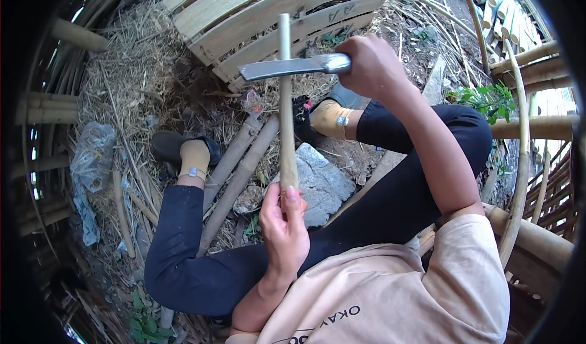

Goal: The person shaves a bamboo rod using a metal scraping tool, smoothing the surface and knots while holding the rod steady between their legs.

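My left hand [283, 237] is closed round the lower end of a pale, slender wooden stick [287, 139], thumb along it. The stick stands nearly straight away from me, in line with the middle of the view. In my right hand [373, 68] is a large knife [282, 69] with a broad blade and a shiny metal collar; the fist wraps its handle, which is mostly hidden. The blade lies crosswise over the upper part of the stick, its squared tip pointing left. Whether the edge touches the wood I cannot tell.
Between my feet lie a grey rock [320, 184] and two thick poles [247, 176]. Slatted wooden boards [256, 24] stand ahead. Straw [131, 63] and a clear plastic bag [94, 156] lie to the left. Bamboo rails [537, 127] and cut bamboo pieces [506, 16] are at the right.
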`<state>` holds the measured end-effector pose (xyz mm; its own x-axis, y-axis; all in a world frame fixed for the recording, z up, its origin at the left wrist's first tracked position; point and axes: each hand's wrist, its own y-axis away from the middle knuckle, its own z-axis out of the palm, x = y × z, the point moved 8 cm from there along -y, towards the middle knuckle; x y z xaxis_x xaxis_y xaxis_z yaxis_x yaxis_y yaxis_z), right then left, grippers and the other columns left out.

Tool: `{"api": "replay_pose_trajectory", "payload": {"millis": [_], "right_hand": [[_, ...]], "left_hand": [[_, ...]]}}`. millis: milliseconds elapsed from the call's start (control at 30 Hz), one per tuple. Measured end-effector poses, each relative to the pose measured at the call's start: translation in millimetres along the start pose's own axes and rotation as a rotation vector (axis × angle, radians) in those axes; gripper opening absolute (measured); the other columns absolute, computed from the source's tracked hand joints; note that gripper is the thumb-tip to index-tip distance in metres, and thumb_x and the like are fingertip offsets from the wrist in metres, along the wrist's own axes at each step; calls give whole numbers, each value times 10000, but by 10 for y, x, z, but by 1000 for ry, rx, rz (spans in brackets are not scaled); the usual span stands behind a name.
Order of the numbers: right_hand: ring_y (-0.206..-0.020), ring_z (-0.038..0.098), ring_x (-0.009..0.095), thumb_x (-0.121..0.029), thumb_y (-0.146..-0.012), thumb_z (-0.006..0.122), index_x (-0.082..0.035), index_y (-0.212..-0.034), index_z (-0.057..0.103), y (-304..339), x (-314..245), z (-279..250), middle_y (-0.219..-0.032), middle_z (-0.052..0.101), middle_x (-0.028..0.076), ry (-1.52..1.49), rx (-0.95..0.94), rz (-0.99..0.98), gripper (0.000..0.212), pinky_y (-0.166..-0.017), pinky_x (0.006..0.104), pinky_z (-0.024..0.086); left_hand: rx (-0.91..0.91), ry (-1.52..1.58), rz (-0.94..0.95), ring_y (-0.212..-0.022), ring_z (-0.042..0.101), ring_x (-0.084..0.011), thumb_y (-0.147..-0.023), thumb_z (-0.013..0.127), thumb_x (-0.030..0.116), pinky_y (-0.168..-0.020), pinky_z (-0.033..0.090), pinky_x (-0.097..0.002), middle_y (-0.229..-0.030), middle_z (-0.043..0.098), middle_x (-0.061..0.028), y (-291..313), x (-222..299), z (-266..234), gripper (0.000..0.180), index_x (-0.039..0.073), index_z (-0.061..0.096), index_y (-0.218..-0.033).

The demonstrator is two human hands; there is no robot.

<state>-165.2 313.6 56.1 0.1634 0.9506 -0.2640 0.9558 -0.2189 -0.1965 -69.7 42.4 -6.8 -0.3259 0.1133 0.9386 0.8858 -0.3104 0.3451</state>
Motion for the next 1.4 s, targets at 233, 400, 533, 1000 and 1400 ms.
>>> {"api": "replay_pose_trajectory", "payload": {"millis": [233,400,533,1000,1400], "right_hand": [[-803,723,376,-190,-712,708,-141,-932,794,-197,482,-146,-815,725,192,90,190,66,241,-782,465,588],[-805,724,375,-190,-726,708,-154,-946,793,-143,581,-104,-830,732,177,95,208,95,238,-792,467,584],[-851,732,366,-205,-755,707,-130,-959,785,-196,547,-90,-855,733,189,114,172,142,231,-818,457,585],[-783,722,355,-222,-829,748,-96,-1005,793,-60,228,-116,-847,734,182,-231,28,141,221,-755,438,576],[-814,708,396,-159,-770,681,-119,-985,794,-71,358,-87,-860,724,211,-14,27,166,246,-797,466,573]], "left_hand": [[-49,39,-52,-608,372,-30,-1082,517,272,-531,297,-223,-682,458,37,-46,-109,93,300,-6,553,-976],[-78,81,-61,-570,350,-8,-1082,514,302,-495,268,-202,-668,440,54,-76,-100,185,299,25,551,-976],[-68,33,-56,-524,316,22,-1083,508,334,-434,229,-171,-664,425,74,-52,-139,125,292,58,530,-988],[-75,219,-37,-533,328,18,-1081,521,288,-446,228,-169,-716,482,54,-127,-30,-25,257,33,546,-1103],[-45,-58,84,-629,384,-34,-1084,514,239,-557,310,-222,-700,444,39,74,-46,134,286,-26,557,-1182]]}}
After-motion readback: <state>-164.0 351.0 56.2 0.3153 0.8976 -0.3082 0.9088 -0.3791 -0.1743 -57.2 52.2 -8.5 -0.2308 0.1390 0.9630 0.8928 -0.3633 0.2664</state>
